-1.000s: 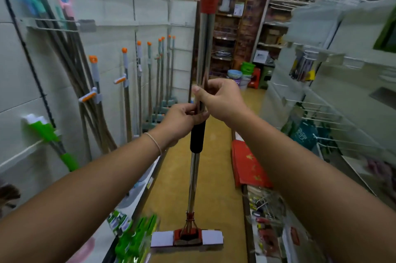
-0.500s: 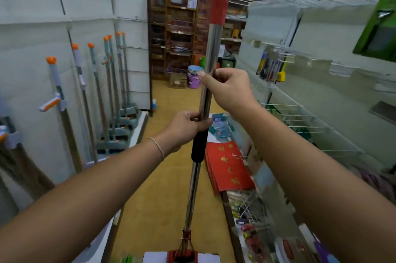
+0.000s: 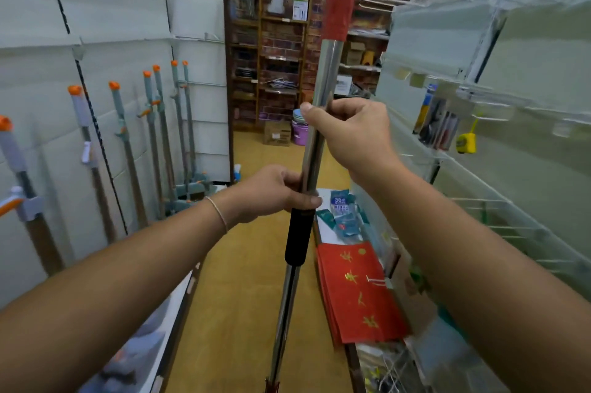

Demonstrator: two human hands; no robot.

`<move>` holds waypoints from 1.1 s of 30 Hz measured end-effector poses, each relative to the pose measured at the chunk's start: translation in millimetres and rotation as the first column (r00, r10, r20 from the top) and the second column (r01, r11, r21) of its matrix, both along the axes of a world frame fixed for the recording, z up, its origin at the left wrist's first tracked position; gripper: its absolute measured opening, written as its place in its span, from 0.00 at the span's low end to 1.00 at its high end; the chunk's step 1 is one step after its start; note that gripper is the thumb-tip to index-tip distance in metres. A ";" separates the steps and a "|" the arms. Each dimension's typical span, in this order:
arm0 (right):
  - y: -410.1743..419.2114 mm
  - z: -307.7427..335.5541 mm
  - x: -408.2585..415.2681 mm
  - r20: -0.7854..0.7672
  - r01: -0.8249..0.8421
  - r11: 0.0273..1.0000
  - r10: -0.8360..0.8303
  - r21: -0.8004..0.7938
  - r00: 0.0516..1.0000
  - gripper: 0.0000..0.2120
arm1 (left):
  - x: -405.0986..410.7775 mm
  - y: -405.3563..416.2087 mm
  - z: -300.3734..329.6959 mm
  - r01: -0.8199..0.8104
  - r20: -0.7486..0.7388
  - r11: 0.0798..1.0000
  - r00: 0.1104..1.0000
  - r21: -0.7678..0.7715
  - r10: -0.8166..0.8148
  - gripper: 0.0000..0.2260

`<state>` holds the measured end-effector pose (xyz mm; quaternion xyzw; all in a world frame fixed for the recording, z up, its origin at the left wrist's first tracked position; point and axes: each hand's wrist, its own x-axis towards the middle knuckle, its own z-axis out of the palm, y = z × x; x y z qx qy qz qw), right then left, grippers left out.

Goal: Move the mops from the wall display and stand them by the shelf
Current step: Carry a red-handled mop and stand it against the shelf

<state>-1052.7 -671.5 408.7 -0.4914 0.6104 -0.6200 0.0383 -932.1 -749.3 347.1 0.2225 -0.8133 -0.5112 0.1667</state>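
I hold a mop [image 3: 323, 79] upright in the aisle in front of me; it has a steel pole, a red upper grip and a black sleeve lower down. My right hand [image 3: 351, 133] grips the steel pole high up. My left hand [image 3: 275, 192] grips it just above the black sleeve. The mop head is cut off by the bottom edge of the frame. Several more mops [image 3: 160, 136] with grey poles and orange tips stand along the white wall display [image 3: 105, 24] on my left.
A white wire shelf unit [image 3: 511, 168] with hooks and small goods runs along my right. Red packets [image 3: 355, 293] and blue packs [image 3: 342, 213] lie on its low ledge. A brown shelf [image 3: 271, 50], a box and a purple bucket [image 3: 300, 133] stand at the aisle's far end.
The view has swung right along the aisle and the mop head has dropped out of frame. Both hands keep their grip, with the right hand now higher than the left.
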 end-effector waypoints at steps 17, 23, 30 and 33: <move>-229.1 -12.0 -146.5 -0.043 -0.016 1.000 0.017 0.013 0.999 0.12 | -141.7 -247.7 -2.5 0.085 0.032 0.991 0.996 -0.099 -0.083 0.08; -334.7 -13.1 -200.1 -0.056 0.044 0.999 -0.043 0.022 0.997 0.12 | -182.7 -391.9 16.4 0.008 -0.055 0.998 0.998 -0.058 -0.011 0.08; -418.4 -17.8 -248.7 -0.017 0.109 0.994 -0.108 0.033 0.994 0.11 | -230.0 -488.9 50.2 -0.085 -0.247 0.993 0.964 0.076 0.102 0.08; -451.4 -15.6 -269.6 -0.047 0.113 0.993 -0.111 0.040 0.993 0.11 | -252.9 -513.1 52.5 -0.101 -0.243 0.995 0.965 0.017 0.102 0.09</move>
